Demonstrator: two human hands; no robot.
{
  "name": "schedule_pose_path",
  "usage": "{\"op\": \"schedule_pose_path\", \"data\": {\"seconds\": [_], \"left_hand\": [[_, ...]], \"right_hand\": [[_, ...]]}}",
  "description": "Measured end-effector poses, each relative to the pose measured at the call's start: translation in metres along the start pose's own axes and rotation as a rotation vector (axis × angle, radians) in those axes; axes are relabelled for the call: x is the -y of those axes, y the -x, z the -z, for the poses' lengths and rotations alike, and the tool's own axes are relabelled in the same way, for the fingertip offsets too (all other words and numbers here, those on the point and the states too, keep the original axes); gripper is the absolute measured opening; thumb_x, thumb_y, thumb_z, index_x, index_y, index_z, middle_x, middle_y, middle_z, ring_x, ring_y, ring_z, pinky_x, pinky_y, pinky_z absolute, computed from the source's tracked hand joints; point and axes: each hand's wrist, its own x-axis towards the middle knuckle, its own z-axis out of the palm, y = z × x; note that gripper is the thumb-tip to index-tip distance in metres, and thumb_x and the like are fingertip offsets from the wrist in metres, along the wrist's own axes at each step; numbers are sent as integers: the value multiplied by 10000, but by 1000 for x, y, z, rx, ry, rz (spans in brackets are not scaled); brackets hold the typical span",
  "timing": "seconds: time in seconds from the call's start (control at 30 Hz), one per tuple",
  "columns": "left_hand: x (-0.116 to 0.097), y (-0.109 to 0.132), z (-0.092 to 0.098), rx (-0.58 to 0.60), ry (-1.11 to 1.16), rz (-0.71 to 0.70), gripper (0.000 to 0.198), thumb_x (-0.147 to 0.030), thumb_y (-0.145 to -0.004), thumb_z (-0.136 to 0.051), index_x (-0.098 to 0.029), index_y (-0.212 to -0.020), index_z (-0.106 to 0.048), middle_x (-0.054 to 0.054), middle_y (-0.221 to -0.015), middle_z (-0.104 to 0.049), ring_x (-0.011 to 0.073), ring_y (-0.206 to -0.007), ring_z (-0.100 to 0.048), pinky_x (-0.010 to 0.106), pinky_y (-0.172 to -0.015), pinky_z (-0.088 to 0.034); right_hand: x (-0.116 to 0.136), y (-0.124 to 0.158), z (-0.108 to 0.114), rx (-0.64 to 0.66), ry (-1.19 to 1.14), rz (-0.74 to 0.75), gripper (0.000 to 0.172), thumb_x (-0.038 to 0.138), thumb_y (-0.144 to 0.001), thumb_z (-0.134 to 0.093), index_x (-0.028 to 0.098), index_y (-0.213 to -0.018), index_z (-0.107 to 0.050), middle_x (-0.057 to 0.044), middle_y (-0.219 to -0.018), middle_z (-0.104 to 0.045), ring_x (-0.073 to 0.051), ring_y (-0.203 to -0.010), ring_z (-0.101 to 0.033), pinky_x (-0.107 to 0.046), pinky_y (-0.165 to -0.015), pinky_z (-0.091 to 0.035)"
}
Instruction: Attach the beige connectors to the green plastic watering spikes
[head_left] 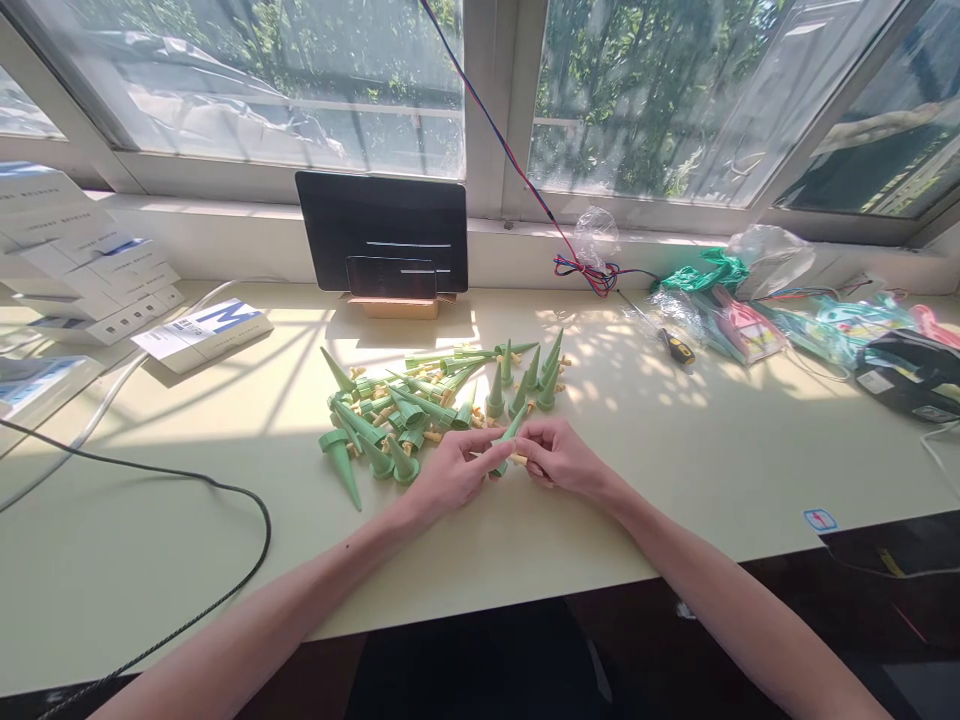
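My left hand [454,468] and my right hand [559,456] meet at the middle of the pale table [712,450]. Between them they hold one green cone-shaped spike [510,436], tip pointing up and away. My left fingers pinch its lower body. My right fingers are closed on a small tan piece [519,459] at its wide end. Just beyond the hands lies a pile of several green spikes [397,410] with tan pieces among them. A few spikes [525,375] stand upright on the right side of the pile.
A dark tablet [382,230] leans on a stand below the window. Stacked white boxes [97,280] sit at left, with black and white cables [150,470]. A screwdriver [677,347], red-blue wires [585,270] and plastic bags with items [750,300] lie at right.
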Motion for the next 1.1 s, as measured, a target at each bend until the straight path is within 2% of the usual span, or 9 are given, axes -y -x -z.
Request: {"op": "schedule_pose_path", "data": {"seconds": [0.13, 0.27, 0.5, 0.73, 0.83, 0.93, 1.03, 1.1], "left_hand": [[6, -2, 0, -31, 52, 4, 619, -492, -829, -698, -200, -1365, -595, -35, -684, -544, 21, -364, -369, 168, -318, -271], [10, -3, 0, -27, 85, -20, 691, -465, -787, -749, -230, -1406, -549, -23, -797, -576, 19, -368, -397, 187, -324, -307], [2, -1, 0, -44, -28, 6, 560, -532, -860, -645, -155, -1273, -674, -49, -582, -497, 18, -343, -308, 174, -307, -245], [11, -3, 0, -71, 55, 11, 678, -474, -779, -757, -234, -1385, -571, -13, -829, -589, 10, -363, -374, 186, -318, -280], [9, -4, 0, -81, 22, 14, 677, -482, -783, -749, -227, -1385, -573, -9, -817, -604, 14, -372, -367, 186, -329, -280], [6, -3, 0, -94, -38, -5, 619, -496, -825, -701, -186, -1352, -608, -29, -682, -582, 36, -415, -376, 192, -401, -372], [6, -3, 0, -102, -71, -31, 545, -480, -843, -685, -156, -1281, -667, -43, -602, -541, 56, -469, -413, 231, -553, -495], [9, -4, 0, -100, -58, -31, 546, -464, -833, -700, -159, -1284, -664, -49, -599, -525, 59, -478, -414, 223, -538, -483]], "right_hand": [[0, 0, 1, -12, 4, 1, 376, 489, -895, -603, 187, -688, -523, 81, -430, -424, -68, -352, -367, -216, -380, -298], [0, 0, 1, -20, -32, -18, 375, 480, -888, -613, 196, -672, -497, 89, -435, -397, -64, -348, -351, -216, -372, -275], [2, 0, -2, 4, -15, 1, 376, 489, -888, -611, 181, -690, -530, 83, -427, -425, -65, -346, -369, -211, -373, -285], [-1, -1, 2, -21, -28, -2, 370, 469, -898, -604, 188, -679, -506, 94, -428, -393, -57, -348, -345, -207, -376, -276], [-1, -1, 2, -17, -50, 0, 371, 460, -900, -607, 191, -672, -490, 99, -426, -381, -54, -346, -339, -204, -375, -270], [0, 0, 0, -14, -30, 6, 372, 453, -904, -603, 189, -665, -495, 93, -420, -398, -56, -345, -348, -205, -377, -280], [1, 0, -1, -12, 1, -4, 354, 449, -901, -603, 182, -681, -525, 83, -432, -424, -62, -351, -371, -206, -376, -295], [1, 0, -1, -18, 8, -11, 350, 446, -900, -601, 182, -683, -526, 81, -439, -430, -64, -354, -375, -207, -373, -296]]}}
